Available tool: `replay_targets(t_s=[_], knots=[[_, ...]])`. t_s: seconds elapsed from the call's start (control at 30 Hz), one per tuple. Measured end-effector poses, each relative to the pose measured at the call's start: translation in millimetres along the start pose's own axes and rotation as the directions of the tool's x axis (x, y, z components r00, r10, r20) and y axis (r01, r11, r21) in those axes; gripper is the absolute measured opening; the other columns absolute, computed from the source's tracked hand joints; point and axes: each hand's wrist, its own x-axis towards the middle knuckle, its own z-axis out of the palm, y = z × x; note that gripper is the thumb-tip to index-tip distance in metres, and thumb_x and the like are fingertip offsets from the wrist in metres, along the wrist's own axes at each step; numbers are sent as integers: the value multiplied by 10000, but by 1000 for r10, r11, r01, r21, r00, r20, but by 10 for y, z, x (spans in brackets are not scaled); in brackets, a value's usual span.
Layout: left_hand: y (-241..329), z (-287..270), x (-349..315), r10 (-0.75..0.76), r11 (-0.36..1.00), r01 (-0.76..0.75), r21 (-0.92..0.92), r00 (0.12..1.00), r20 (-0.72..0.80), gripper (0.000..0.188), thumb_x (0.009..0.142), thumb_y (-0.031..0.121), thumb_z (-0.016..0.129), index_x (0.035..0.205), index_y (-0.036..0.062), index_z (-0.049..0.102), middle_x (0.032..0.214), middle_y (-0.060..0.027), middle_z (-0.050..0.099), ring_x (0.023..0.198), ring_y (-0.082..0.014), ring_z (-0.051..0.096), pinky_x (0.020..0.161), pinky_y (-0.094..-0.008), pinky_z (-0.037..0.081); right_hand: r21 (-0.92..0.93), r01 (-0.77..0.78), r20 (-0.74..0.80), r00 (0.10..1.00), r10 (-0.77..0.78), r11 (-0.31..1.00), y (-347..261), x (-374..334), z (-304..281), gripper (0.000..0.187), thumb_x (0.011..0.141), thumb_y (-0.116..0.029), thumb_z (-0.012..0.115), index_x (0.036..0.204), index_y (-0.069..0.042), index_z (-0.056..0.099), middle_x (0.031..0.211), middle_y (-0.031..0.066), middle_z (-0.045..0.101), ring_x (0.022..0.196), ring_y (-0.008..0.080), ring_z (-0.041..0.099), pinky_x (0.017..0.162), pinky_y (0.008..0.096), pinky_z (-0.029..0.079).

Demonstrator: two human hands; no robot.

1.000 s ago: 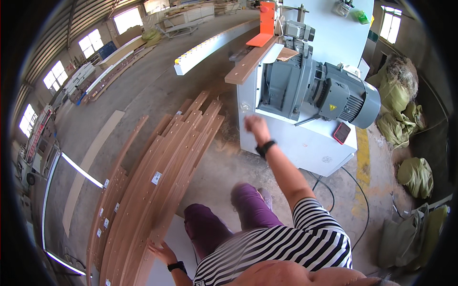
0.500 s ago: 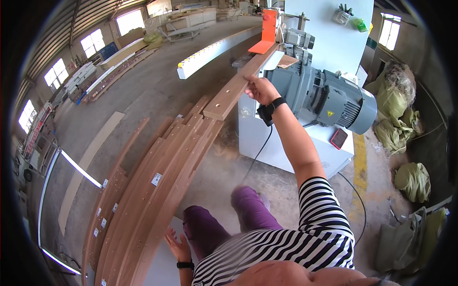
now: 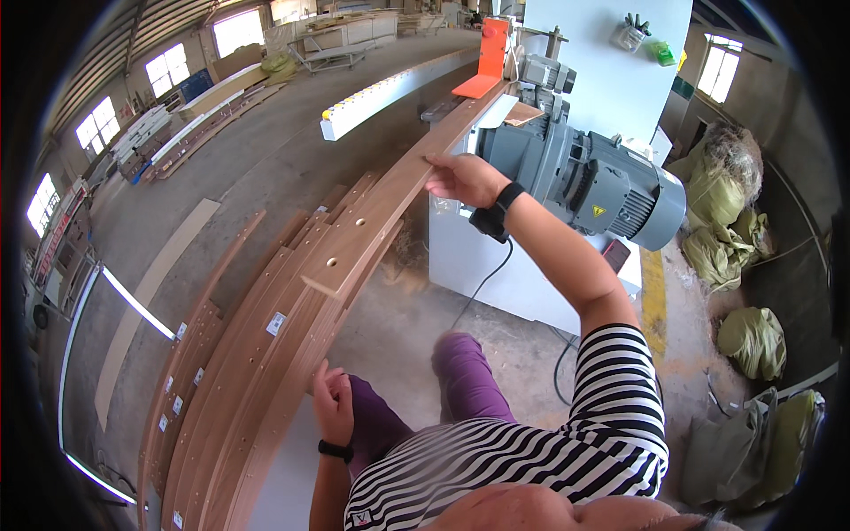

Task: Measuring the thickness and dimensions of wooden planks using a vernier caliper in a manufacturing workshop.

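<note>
A long brown wooden board (image 3: 390,196) with two round holes near its close end slants from the machine down over a stack of similar boards (image 3: 266,380). My right hand (image 3: 467,180) grips its right edge, thumb on top and the other fingers along the side and partly hidden below. That board's far end lies under the orange guard (image 3: 482,81) of the machine. Beside the right edge of the stack is my left hand (image 3: 334,405), fingers loosely bent and slightly apart, nothing seen in it. Whether it touches the stack I cannot tell.
A large grey motor (image 3: 611,181) sits on the machine's white base (image 3: 496,279), with a phone (image 3: 615,256) on it. A white roller rail (image 3: 390,93) stands beyond the board. Green sacks (image 3: 751,343) line the right side. A black cable (image 3: 490,276) hangs by the base.
The holed board has slid out toward me and down-left, its close end now over the stack. My right hand came back with it. My left hand has moved up along the stack's edge.
</note>
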Motion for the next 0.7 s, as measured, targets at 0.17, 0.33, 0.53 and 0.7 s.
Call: replay_targets(t_s=[0.17, 0.33, 0.53, 0.7], knots=[[238, 54, 188, 86, 984, -67, -167, 991, 105, 406, 949, 100, 513, 1319, -27, 403, 951, -110, 628, 845, -146, 604, 745, -266, 492, 16, 43, 3, 999, -43, 999, 217, -226, 405, 240, 962, -202, 527, 1019, 28, 563, 801, 144, 656, 691, 224, 683, 617, 302, 591], [713, 93, 467, 113, 971, -68, -229, 975, 192, 378, 955, 65, 484, 1312, -32, 407, 940, -99, 625, 837, -131, 597, 759, -266, 488, 100, 38, 49, 998, -43, 994, 390, -450, 569, 233, 949, -203, 554, 1034, 12, 586, 792, 153, 671, 688, 233, 690, 615, 308, 596], [958, 123, 773, 198, 887, -113, -447, 969, 148, 360, 963, 140, 485, 1272, -38, 434, 1075, -112, 586, 885, -163, 582, 839, -313, 479, 183, -50, 211, 977, 10, 982, 639, -630, 968, 320, 894, -236, 644, 972, 70, 598, 781, 204, 679, 667, 245, 697, 586, 317, 604], [1059, 169, 896, 249, 790, -126, -600, 960, 126, 301, 978, 212, 481, 1136, -39, 528, 1139, -107, 554, 946, -186, 556, 880, -341, 444, 67, -102, 282, 956, 79, 993, 719, -645, 1011, 435, 894, -397, 609, 816, 31, 614, 730, 190, 680, 565, 192, 672, 486, 266, 567]])
